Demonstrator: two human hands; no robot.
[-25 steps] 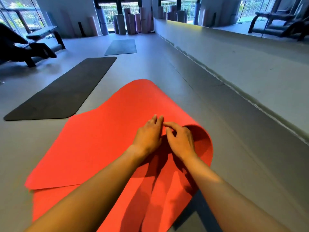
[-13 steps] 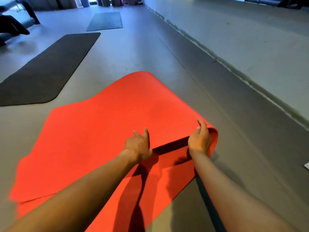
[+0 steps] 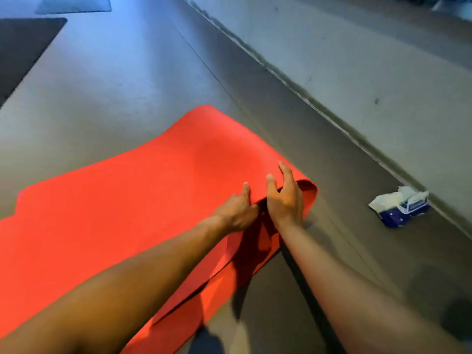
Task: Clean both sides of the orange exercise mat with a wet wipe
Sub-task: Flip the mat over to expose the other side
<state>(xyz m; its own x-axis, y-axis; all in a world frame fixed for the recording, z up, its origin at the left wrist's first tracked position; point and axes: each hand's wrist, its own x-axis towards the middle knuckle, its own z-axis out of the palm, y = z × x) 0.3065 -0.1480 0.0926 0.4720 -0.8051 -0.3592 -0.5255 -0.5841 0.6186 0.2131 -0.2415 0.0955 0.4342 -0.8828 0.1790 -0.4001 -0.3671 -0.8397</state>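
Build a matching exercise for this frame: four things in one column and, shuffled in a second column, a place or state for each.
Things
1. orange mat
2. pack of wipes
3. dark mat
4. left hand

Places or states
A. flat on the floor at the upper left edge of the view
B. thumb pressed on top of a folded-over layer
C. folded over on itself in the middle of the view
D. lying to the right, near the foot of the wall

Pairs: 1-C, 2-D, 3-A, 4-B
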